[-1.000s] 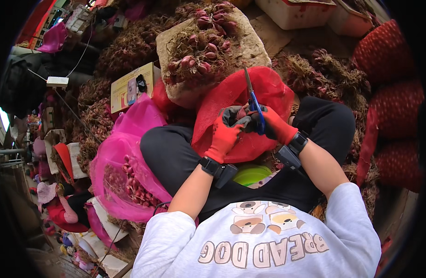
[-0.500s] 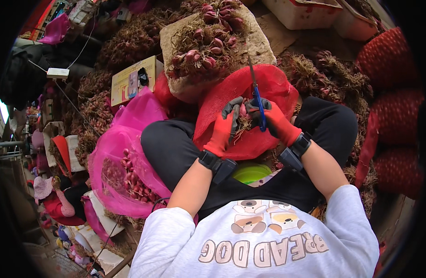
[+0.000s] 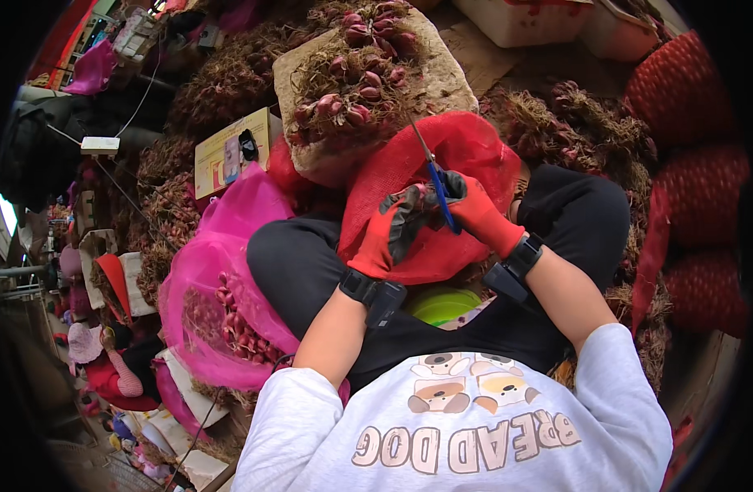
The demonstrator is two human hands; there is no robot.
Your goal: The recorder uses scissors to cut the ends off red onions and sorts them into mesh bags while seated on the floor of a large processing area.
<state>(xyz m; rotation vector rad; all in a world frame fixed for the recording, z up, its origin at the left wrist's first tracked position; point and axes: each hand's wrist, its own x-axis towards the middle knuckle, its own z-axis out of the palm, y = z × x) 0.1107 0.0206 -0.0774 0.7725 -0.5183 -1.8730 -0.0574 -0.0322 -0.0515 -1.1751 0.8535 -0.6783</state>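
Red and grey in its glove, the left hand (image 3: 399,223) is curled above a red mesh sack (image 3: 462,135), its fingers closed round what looks like a small shallot (image 3: 420,195); I can make out only a pinkish patch of it between the fingertips. The right hand (image 3: 475,209), gloved alike, has a snug hold on the blue-handled scissors (image 3: 439,190). From where I stand, what matters is how those two things sit: the shallot is just left of the scissors' handle, in the narrow gap between the hands, with the left hand nearer and bearing it. The blades reach out past the fingertips, beyond the shallot rather than across it. Long and narrow, the scissors lie slantwise, tips away from the worker (image 3: 311,426) and a little to the left, handle end back toward the worker and to the right; whether the blades are parted, I can't tell. As for the shallot's own long axis, the gloves cover too much to say which way it points. Out past the sack, in line with the scissors' tips, is a rough pale slab (image 3: 446,78) heaped with shallot bunches (image 3: 368,82).
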